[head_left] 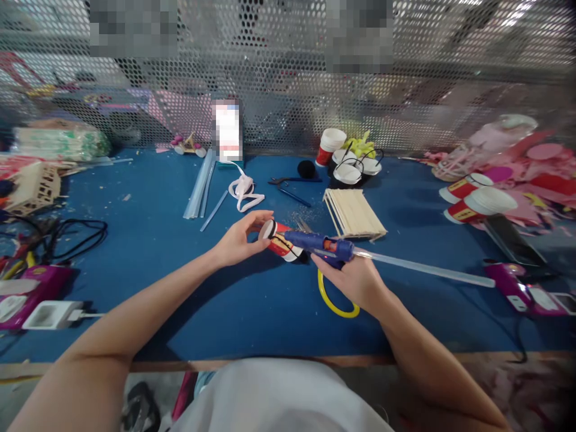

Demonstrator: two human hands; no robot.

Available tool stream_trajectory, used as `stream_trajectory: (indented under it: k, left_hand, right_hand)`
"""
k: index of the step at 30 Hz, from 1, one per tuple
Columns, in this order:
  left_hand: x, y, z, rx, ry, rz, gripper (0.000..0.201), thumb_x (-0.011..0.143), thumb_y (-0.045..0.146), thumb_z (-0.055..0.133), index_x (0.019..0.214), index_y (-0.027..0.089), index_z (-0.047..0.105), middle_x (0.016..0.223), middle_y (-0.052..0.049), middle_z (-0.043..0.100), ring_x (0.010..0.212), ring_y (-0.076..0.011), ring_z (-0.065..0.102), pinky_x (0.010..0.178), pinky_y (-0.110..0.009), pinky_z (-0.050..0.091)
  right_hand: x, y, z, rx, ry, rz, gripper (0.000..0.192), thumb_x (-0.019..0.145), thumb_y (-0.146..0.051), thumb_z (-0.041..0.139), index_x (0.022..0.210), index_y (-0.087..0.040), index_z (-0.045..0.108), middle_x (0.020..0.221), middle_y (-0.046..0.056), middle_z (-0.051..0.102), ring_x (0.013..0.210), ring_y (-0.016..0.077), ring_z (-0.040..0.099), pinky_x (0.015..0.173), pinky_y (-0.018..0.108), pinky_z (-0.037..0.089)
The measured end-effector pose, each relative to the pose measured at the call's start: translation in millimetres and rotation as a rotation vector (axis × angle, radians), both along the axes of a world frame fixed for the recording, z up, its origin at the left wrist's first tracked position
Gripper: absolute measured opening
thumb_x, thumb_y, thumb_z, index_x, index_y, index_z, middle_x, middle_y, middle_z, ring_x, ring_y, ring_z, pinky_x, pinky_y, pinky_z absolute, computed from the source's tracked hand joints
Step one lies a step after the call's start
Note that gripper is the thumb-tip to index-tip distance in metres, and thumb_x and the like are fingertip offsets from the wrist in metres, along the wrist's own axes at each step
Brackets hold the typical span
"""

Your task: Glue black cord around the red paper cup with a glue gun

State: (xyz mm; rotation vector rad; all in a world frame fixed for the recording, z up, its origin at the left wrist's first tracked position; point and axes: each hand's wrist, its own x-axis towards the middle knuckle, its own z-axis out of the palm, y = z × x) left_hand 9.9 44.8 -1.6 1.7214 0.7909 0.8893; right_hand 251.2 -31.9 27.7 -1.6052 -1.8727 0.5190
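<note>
Perforated metal sheeting [270, 78] backs the blue worktable [202, 324], where white ribbon [243, 187] and a stack of pale wooden sticks [357, 213] lie beyond the operator's hands. Near mid-table, the left hand [238, 240] pinches a tilted red-and-white paper cup [279, 245] between thumb and fingers. The right hand [360, 282] wraps around a blue hot-glue gun [310, 241], clear glue stick [427, 268] protruding rearward; from where I stand, gun-to-cup contact cannot be confirmed.

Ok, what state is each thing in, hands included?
Left hand: closed on red cup
Right hand: closed on glue gun
Red cup: tilted
Glue gun: clear stick protruding from rear
Pliers: handles spread
Ribbon: loosely bunched
Phone: upright, screen lit
Wooden sticks: stacked
Far-right cups: lying on their sides
Yellow loop: partly hidden
</note>
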Motion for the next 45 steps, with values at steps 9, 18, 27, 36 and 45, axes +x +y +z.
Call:
stream_trajectory:
  k: [9, 18, 27, 36, 45]
  left_hand:
    - [0.6, -0.6, 2.3, -0.008, 0.01, 0.015, 0.056, 0.073, 0.022, 0.065, 0.125, 0.016, 0.045, 0.117, -0.013, 0.057, 0.105, -0.0223, 0.058, 0.094, -0.042, 0.046]
    - [1.6, -2.1, 5.7, -0.014, 0.018, 0.022, 0.056, 0.073, 0.023, 0.065, 0.124, 0.015, 0.045, 0.118, -0.014, 0.056, 0.107, -0.0226, 0.057, 0.095, -0.042, 0.045]
    - [0.2, -1.7, 3.4, -0.008, 0.005, -0.004, 0.056, 0.074, 0.022, 0.064, 0.125, 0.015, 0.045, 0.122, -0.015, 0.055, 0.108, -0.0229, 0.057, 0.097, -0.042, 0.045]
    - [-2.3, -1.0, 1.4, 0.044, -0.017, -0.063, 0.057, 0.074, 0.016, 0.063, 0.127, 0.02, 0.045, 0.127, -0.013, 0.052, 0.114, -0.0235, 0.054, 0.101, -0.044, 0.042]
    - [-4.6, -0.4, -0.9, 0.051, -0.033, -0.088, 0.06, 0.073, 0.014, 0.064, 0.129, 0.022, 0.046, 0.129, -0.012, 0.052, 0.115, -0.0232, 0.054, 0.102, -0.042, 0.042]
  right_hand:
    - [0.7, -2.6, -7.1, 0.084, -0.065, 0.064, 0.014, 0.08, -0.033, 0.058, 0.086, -0.021, 0.059, 0.075, 0.002, 0.068, 0.066, 0.0193, 0.066, 0.061, 0.028, 0.049]
    - [-3.3, -5.6, -0.4, 0.111, -0.083, 0.102, 0.01, 0.081, -0.03, 0.057, 0.087, -0.022, 0.059, 0.072, 0.0, 0.066, 0.058, 0.0148, 0.062, 0.054, 0.024, 0.045]
    - [-1.0, -5.4, -0.7, 0.107, -0.104, 0.089, 0.011, 0.081, -0.032, 0.057, 0.087, -0.022, 0.058, 0.07, -0.001, 0.066, 0.057, 0.0155, 0.062, 0.054, 0.025, 0.046]
    - [2.3, -2.8, -2.5, 0.08, -0.124, 0.077, 0.014, 0.081, -0.034, 0.056, 0.084, -0.021, 0.06, 0.078, 0.004, 0.069, 0.068, 0.0202, 0.066, 0.059, 0.028, 0.049]
    - [-0.4, -2.8, 9.3, 0.024, -0.092, 0.081, 0.011, 0.08, -0.031, 0.055, 0.08, -0.021, 0.06, 0.073, 0.004, 0.068, 0.063, 0.0194, 0.064, 0.058, 0.029, 0.049]
